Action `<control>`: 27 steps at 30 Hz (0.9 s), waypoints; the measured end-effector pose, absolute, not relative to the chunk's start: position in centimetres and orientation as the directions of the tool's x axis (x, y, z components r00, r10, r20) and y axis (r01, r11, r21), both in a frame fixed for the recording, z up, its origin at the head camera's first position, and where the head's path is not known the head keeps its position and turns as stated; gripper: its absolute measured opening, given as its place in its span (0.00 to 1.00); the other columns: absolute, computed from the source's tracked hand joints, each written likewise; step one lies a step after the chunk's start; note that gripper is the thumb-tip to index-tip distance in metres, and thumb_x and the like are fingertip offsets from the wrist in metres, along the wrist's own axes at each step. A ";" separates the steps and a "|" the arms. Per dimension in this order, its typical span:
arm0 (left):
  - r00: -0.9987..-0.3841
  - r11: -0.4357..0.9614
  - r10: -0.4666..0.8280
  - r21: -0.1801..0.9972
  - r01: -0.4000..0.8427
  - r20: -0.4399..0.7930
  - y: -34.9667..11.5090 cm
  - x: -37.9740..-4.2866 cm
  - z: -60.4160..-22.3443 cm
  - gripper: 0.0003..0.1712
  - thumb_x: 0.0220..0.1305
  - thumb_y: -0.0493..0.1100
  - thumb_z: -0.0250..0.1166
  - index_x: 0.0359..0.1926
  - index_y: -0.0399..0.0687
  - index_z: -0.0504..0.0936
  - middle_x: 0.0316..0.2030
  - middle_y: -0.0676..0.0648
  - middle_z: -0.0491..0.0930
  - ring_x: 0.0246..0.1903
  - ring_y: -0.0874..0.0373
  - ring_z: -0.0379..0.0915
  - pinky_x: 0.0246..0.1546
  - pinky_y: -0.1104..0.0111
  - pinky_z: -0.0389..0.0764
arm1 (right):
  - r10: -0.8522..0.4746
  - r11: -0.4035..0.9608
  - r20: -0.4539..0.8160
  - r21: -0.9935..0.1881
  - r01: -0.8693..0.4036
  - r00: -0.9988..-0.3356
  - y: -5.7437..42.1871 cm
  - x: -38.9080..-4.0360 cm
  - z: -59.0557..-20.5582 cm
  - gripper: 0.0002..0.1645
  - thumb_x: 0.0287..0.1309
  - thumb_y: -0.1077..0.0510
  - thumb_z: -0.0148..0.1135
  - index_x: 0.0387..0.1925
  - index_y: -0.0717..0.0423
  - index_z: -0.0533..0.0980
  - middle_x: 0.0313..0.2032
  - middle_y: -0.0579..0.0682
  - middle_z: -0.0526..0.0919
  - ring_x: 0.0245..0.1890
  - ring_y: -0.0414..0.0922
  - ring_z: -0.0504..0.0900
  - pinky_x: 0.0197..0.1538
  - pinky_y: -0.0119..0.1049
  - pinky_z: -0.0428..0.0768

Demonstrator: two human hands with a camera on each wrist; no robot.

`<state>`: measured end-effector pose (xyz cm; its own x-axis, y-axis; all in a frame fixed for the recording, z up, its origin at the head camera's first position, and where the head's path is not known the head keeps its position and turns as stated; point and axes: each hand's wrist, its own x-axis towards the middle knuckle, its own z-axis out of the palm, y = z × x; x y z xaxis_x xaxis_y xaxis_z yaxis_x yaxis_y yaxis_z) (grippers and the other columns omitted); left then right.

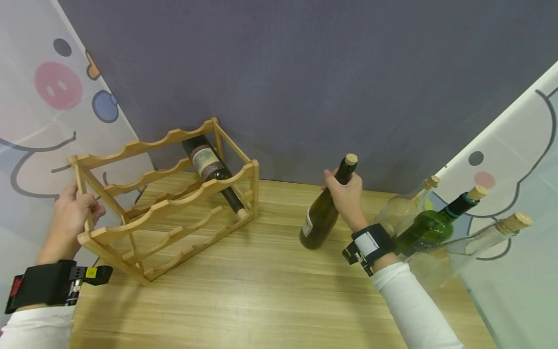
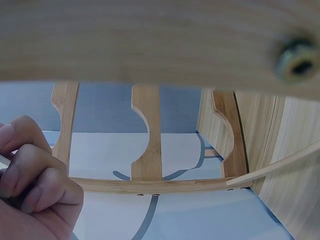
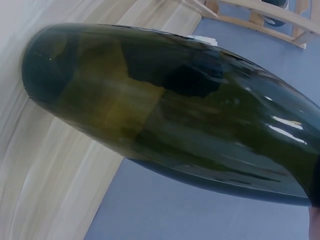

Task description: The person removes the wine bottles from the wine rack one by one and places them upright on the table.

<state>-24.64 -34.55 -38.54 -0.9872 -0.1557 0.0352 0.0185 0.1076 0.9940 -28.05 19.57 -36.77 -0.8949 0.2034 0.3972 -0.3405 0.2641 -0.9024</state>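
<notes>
A wooden wine rack (image 1: 163,208) stands on the left of the table. My left hand (image 1: 71,213) holds the top bar of its left end; curled fingers show in the left wrist view. One dark wine bottle (image 1: 205,160) with a pale label lies in the rack's right side, its corked neck toward the front. To the right of the rack, my right hand (image 1: 347,196) grips a dark green corked bottle (image 1: 320,220) by its neck. That bottle leans a little, base low by the tabletop; whether it touches the wood I cannot tell. Its body (image 3: 165,110) fills the right wrist view.
Beside my right forearm stand a green corked bottle (image 1: 429,228) and two clear corked bottles, one behind (image 1: 398,211) and one in front (image 1: 449,261). A grey-blue panel (image 1: 305,87) rises behind the wooden table (image 1: 244,300). Cartoon-printed walls flank both sides.
</notes>
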 end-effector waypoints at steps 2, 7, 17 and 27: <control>-0.988 0.113 -0.154 0.993 0.015 0.032 -34.6 -24.7 -38.5 0.42 0.68 0.33 0.42 0.78 0.46 0.33 0.25 0.55 0.71 0.22 0.66 0.71 0.21 0.76 0.72 | 0.213 0.259 0.391 -0.906 -0.334 -0.896 19.7 -28.0 -36.5 0.12 0.62 0.60 0.61 0.24 0.56 0.72 0.19 0.44 0.79 0.21 0.43 0.80 0.32 0.33 0.78; -0.986 0.139 -0.163 0.990 -0.002 0.021 -34.5 -24.6 -38.5 0.43 0.68 0.34 0.42 0.78 0.47 0.32 0.25 0.56 0.71 0.23 0.67 0.71 0.22 0.77 0.73 | 0.237 0.266 0.391 -0.906 -0.328 -0.889 19.6 -27.1 -35.1 0.12 0.61 0.64 0.60 0.22 0.56 0.71 0.18 0.43 0.78 0.20 0.42 0.80 0.31 0.31 0.77; -0.987 0.089 -0.151 0.996 0.033 0.046 -34.6 -24.5 -38.5 0.41 0.68 0.33 0.41 0.78 0.45 0.37 0.24 0.55 0.71 0.22 0.66 0.71 0.21 0.76 0.71 | 0.283 0.266 0.400 -0.906 -0.329 -0.872 21.0 -26.6 -34.3 0.12 0.61 0.64 0.59 0.22 0.59 0.71 0.16 0.45 0.79 0.18 0.40 0.80 0.30 0.31 0.77; -0.987 0.115 -0.158 0.993 0.014 0.033 -34.5 -24.5 -38.4 0.41 0.68 0.33 0.41 0.78 0.45 0.36 0.23 0.55 0.70 0.20 0.65 0.69 0.19 0.74 0.69 | 0.335 0.265 0.385 -0.914 -0.306 -0.860 22.7 -26.9 -34.3 0.12 0.61 0.64 0.59 0.22 0.58 0.70 0.15 0.43 0.78 0.17 0.38 0.80 0.29 0.30 0.78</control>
<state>-24.52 -34.47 -38.44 -0.9869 -0.1582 0.0327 0.0145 0.1153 0.9932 -26.91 22.75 -34.34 -0.8600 0.3350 0.3849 -0.3061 0.2646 -0.9145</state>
